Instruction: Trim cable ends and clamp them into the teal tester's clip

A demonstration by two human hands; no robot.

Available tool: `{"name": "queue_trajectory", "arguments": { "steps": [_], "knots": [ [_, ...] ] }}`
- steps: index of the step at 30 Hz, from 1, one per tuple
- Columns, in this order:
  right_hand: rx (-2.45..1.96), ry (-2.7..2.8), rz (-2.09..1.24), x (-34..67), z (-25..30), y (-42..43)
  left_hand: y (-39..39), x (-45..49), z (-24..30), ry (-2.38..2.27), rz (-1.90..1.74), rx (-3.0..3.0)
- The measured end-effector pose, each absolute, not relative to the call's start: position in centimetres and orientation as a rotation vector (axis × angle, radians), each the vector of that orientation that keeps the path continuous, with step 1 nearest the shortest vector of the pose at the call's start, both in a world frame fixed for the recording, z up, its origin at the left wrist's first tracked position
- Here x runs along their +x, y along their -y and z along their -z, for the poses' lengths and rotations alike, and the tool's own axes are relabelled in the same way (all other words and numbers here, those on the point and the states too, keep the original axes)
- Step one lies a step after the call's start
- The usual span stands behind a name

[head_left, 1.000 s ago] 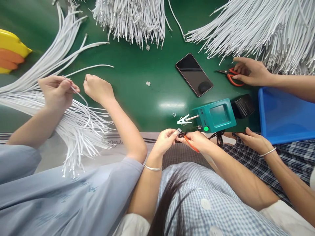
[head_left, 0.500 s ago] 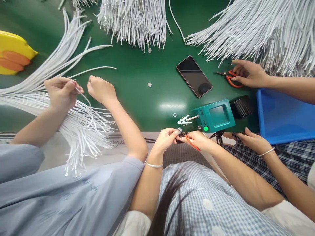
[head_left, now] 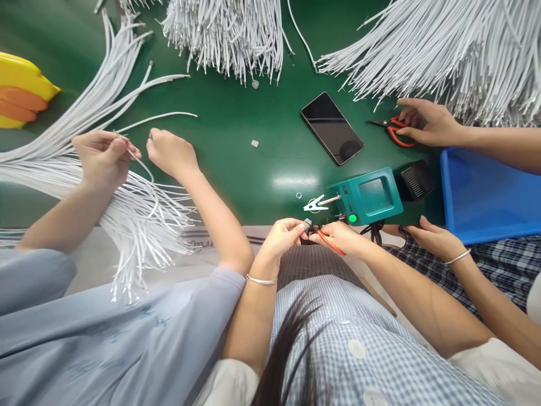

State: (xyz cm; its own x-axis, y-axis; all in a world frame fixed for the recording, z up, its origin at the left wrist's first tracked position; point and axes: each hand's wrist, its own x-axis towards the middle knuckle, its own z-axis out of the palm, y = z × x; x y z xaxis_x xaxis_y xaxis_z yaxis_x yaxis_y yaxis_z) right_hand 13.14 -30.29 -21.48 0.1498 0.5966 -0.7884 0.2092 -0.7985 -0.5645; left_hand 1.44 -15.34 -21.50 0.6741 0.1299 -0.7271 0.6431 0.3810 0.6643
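Observation:
My left hand (head_left: 282, 238) pinches a small greyish piece (head_left: 307, 223) near the table's front edge; it is too small to tell its kind. My right hand (head_left: 341, 237) is closed around red-handled scissors (head_left: 332, 243), whose dark blades point left and meet the piece. My fingers partly hide the blades. Just beyond my hands stands a teal device (head_left: 367, 194) with a lit green button and a white clip (head_left: 315, 203) on a metal rod. A small ring (head_left: 298, 195) lies left of the clip.
A phone (head_left: 332, 128) and a small clear cube (head_left: 255, 144) lie on the green table (head_left: 236, 175). White cable bundles (head_left: 228, 39) lie along the back. At left a co-worker's hands (head_left: 103, 158) handle a cable. Another person's hand (head_left: 431, 121) holds scissors above a blue tray (head_left: 443, 197).
The whole view has shifted very slightly, with things sitting a little higher and further left. My hands keep their hold on the small piece and the scissors.

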Motion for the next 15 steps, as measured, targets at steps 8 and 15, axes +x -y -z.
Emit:
{"name": "queue_trajectory", "arguments": {
  "steps": [8,15],
  "knots": [
    [-2.129,0.764,-1.653,12.7,22.0,30.7,16.1,1.0,21.1,-0.743,0.366,1.409],
    [-2.144,0.804,-1.629,13.0,21.4,30.9,1.7,0.5,17.7,-0.761,0.058,1.708]
  ]
}}
